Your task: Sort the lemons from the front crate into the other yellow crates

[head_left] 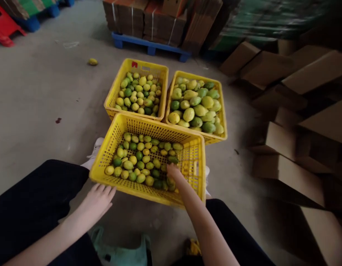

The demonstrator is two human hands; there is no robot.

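A yellow plastic crate [149, 120] in front of me holds many small yellow and green lemons [146, 159], with bare crate floor along its right side. My right hand [173, 171] reaches down into it, among the lemons at the right of the pile. Its fingers look curled and point down; what they hold, if anything, is hidden. At the crate's near left rim, my left hand [100, 197] lies palm down, fingers stretched out and fingertips by the edge, with nothing in it.
Behind stand two more yellow crates: the left crate [108, 99] with small lemons, the right crate [223, 111] with larger ones. A loose lemon [92, 61] lies on the floor. Cardboard boxes [287, 181] crowd the right; a blue pallet [151, 46] stands behind, a teal stool [121, 251] below me.
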